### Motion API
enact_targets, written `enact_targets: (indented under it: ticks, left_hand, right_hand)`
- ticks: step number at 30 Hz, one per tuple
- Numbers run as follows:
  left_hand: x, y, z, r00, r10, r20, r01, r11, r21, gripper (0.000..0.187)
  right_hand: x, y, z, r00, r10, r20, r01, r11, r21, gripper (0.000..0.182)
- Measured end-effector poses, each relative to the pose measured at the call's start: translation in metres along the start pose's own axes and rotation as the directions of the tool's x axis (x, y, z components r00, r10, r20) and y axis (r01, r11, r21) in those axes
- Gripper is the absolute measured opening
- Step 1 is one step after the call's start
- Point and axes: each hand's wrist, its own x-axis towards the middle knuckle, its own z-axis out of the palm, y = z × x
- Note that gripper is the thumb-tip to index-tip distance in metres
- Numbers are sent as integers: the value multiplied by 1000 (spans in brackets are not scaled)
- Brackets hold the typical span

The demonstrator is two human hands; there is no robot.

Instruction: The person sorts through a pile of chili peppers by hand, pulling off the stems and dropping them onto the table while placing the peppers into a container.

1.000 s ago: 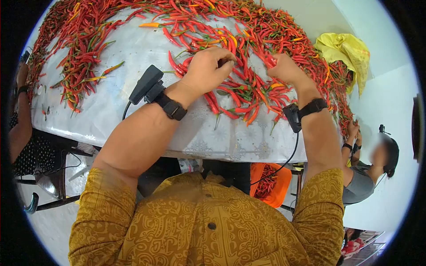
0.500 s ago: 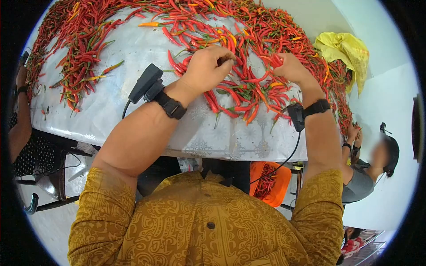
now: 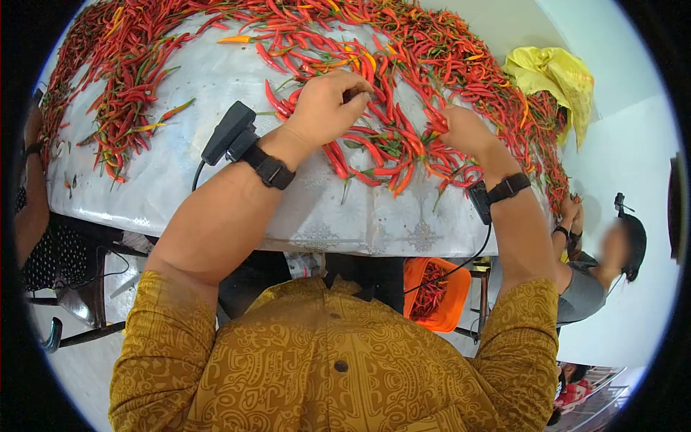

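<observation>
Many red chilies (image 3: 389, 155), some orange or with green stems, lie loose on a table covered with a pale patterned sheet (image 3: 317, 216). My left hand (image 3: 330, 108) hovers over the near part of the pile, thumb and fingers curled towards each other; whether anything small is between them is hidden. To its right, my right hand (image 3: 463, 129) is closed on red chilies that stick out to the left of its fingertips, just above the pile. Both wrists carry black straps with small devices.
An orange basket (image 3: 461, 295) holding chilies is below the table's front edge. A yellow sack (image 3: 554, 79) lies at the back right. One person (image 3: 586, 288) works at the right end; another person's arm (image 3: 32, 187) is at the left edge.
My right hand has moved down and slightly left with chilies in its fingers. My left hand has shifted slightly left, still curled. The view has shifted a little.
</observation>
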Motion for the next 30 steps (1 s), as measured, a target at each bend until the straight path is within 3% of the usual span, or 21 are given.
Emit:
enact_targets:
  ticks: [7,10,12,13,15,18,22,24,28,30]
  left_hand:
    - [-1,0,0,1000,19,-17,-19,1000,6,15]
    - [-1,1,0,1000,18,-14,-18,1000,10,15]
    - [0,1,0,1000,10,-6,-10,1000,10,15]
    - [0,0,0,1000,8,-3,-8,1000,-1,15]
    - [0,-2,0,1000,4,1,-4,1000,-11,15]
    - [0,-2,0,999,37,-2,-37,999,17,15]
    - [0,-1,0,1000,9,-8,-8,1000,16,15]
    - [0,1,0,1000,1,6,-1,1000,31,15]
    - [-2,3,-3,995,40,87,-38,999,-23,15]
    - [-2,2,-5,990,75,123,-74,997,-18,15]
  right_hand:
    - [5,11,9,986,138,98,-122,980,-158,19]
    - [-2,14,7,984,140,113,-135,990,-50,32]
    - [-8,18,6,998,63,-22,-58,984,166,31]
    - [-9,18,4,998,62,-23,-57,985,166,31]
    - [-11,17,-6,984,133,-118,-109,976,190,29]
    - [-17,12,-24,965,254,-61,-218,912,348,30]
    - [-30,14,-23,981,185,-53,-157,930,332,24]
    - [-38,15,-11,988,22,-152,25,952,304,22]
    - [-47,0,-12,981,187,-60,-145,896,419,26]
    - [-61,-10,-9,870,304,-389,-39,827,560,19]
